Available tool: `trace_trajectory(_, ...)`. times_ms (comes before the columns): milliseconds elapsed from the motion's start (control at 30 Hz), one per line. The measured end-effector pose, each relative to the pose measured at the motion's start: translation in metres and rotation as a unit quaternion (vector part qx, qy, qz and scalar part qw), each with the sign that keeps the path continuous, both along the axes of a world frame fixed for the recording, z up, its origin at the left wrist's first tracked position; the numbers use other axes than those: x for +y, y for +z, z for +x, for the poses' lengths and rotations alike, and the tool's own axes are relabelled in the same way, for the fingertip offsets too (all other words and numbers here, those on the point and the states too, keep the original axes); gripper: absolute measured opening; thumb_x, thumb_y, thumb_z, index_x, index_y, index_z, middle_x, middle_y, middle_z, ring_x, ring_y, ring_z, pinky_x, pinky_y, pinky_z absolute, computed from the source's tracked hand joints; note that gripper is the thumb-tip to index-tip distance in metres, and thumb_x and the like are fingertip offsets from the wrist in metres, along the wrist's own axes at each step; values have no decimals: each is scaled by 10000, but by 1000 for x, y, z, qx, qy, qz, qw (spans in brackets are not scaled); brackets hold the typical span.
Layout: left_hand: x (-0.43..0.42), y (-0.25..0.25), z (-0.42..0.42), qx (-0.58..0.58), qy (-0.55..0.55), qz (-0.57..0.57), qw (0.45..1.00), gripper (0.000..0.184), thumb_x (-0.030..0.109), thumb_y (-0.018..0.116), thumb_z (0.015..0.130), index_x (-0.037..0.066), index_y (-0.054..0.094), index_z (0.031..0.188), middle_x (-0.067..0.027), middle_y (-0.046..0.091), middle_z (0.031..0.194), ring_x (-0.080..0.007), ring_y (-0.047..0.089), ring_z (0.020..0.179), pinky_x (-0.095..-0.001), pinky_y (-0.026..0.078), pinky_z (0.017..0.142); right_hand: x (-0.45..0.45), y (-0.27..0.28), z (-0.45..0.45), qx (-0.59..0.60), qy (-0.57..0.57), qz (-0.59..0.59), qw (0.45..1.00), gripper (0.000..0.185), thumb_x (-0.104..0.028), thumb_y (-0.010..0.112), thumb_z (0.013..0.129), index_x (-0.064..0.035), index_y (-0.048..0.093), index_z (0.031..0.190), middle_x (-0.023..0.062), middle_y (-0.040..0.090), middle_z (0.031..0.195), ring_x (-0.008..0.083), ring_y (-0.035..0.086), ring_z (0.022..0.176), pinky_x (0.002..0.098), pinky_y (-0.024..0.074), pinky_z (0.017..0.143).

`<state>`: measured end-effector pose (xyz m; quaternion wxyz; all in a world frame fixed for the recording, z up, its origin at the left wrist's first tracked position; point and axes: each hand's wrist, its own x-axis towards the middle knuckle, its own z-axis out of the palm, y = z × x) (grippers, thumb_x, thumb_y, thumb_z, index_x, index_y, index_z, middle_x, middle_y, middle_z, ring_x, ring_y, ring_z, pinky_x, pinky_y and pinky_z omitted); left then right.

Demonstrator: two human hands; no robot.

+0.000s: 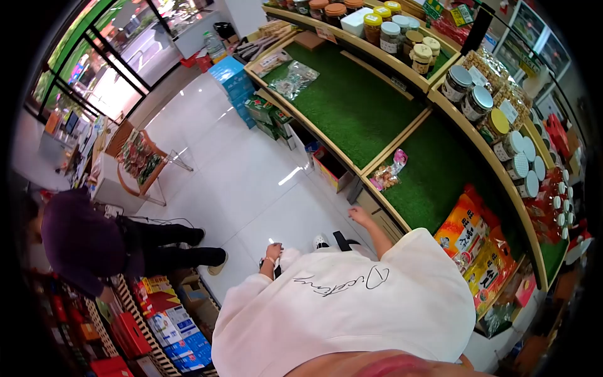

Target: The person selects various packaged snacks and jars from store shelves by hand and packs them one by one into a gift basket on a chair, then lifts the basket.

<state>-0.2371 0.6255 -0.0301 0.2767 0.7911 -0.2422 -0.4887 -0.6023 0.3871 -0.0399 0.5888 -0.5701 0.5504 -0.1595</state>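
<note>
**Fingers of right hand loosely bent, no object seen in them; left can't be read**

Right hand hangs just outside the front of the display shelf, on the aisle side. Left hand is down near the white clothing, over the floor; too small to tell whether its fingers are spread or curled.

Nearest loose item: clear snack packet with a pink end. Lies on the green turf mat, front corner of its bay, just beside the wooden divider.

Handling, my read: right hand is better placed for that packet. Bring it over the front rail, not against it. Packet looks soft and crinkly, so cup under the bulk; don't tug the pink end. Keep knuckles off the divider. Left would suit steadying.

Same bay, farther along: orange-red bag and yellow bag, side by side. Across the divider: clear plastic bag at the far end of the mat. Raised tier behind carries lidded jars.

Aisle: blue cartons by the shelf. Co-worker in purple top bends by the crates, well apart.
</note>
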Motion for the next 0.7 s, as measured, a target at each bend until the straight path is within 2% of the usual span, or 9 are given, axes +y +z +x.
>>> trace_trajectory(167, -75, 4, -6, 67, -30, -9, 997, 318, 268, 507, 843, 37, 592, 1044, -86, 648, 842, -150, 586, 652, -278, 461, 545, 14, 37, 7, -45, -26, 29, 998, 254, -241, 582, 784, -26, 633, 909, 65, 628, 756, 148, 560, 630, 280, 446, 561)
trace_trajectory(300, -116, 1, -41, 177, -109, -13, 978, 330, 250, 511, 834, -13, 613, 1006, -129, 659, 841, -198, 625, 739, -309, 496, 663, 51, 2, -63, 189, 2, 80, 979, 226, -228, 555, 778, -20, 640, 801, 130, 624, 669, 229, 580, 546, 359, 462, 510)
trace_trajectory(333, -115, -32, -37, 123, -282, -91, 947, 302, 268, 525, 833, 31, 625, 991, -90, 654, 875, -197, 615, 754, -324, 492, 649, 55, -21, -90, 237, 89, 144, 957, 189, -184, 566, 723, -9, 627, 759, 134, 606, 633, 245, 573, 505, 376, 458, 479)
trace_trajectory(367, -121, -58, -36, 66, -442, -167, 879, 273, 287, 539, 832, 76, 637, 975, -52, 649, 910, -196, 604, 769, -340, 489, 636, 68, -24, -123, 197, 147, 118, 962, 229, -177, 527, 755, 23, 608, 832, 148, 625, 720, 268, 600, 600, 400, 467, 525)
trace_trajectory(400, -136, -23, -60, -19, -401, 55, 914, 342, 253, 543, 795, -23, 644, 968, -160, 650, 963, -200, 628, 872, -287, 470, 795, 73, -24, -143, 178, 152, 121, 965, 256, -172, 504, 775, 42, 594, 884, 157, 635, 773, 277, 617, 660, 410, 475, 551)
trace_trajectory(533, -171, -46, -17, -15, -473, -61, 879, 331, 312, 543, 820, 40, 642, 981, -96, 643, 954, -198, 601, 839, -315, 471, 712, 81, -2, -164, 169, 92, 157, 969, 317, -172, 481, 806, 65, 562, 1001, 164, 649, 846, 273, 637, 740, 404, 492, 592)
trace_trajectory(567, -192, -46, -9, -14, -450, -60, 891, 338, 307, 535, 823, 28, 637, 984, -102, 646, 940, -197, 607, 828, -311, 474, 716, 64, 7, -158, 170, 44, 170, 970, 312, -194, 500, 804, 55, 579, 974, 151, 650, 832, 259, 632, 729, 388, 489, 589)
trace_trajectory(633, -253, 13, -21, 37, -265, 32, 963, 353, 299, 521, 830, 2, 626, 989, -116, 652, 911, -195, 620, 805, -304, 479, 724, 31, 26, -144, 167, -56, 189, 966, 308, -238, 537, 802, 37, 613, 919, 123, 651, 804, 232, 622, 706, 355, 482, 585)
trace_trajectory(700, -321, 65, -28, 49, -200, 4, 979, 368, 290, 506, 837, -24, 616, 994, -129, 657, 882, -193, 632, 782, -297, 484, 732, -20, 49, -113, 71, -186, 218, 955, 303, -274, 561, 796, 15, 642, 842, 91, 649, 776, 206, 610, 680, 331, 472, 576)
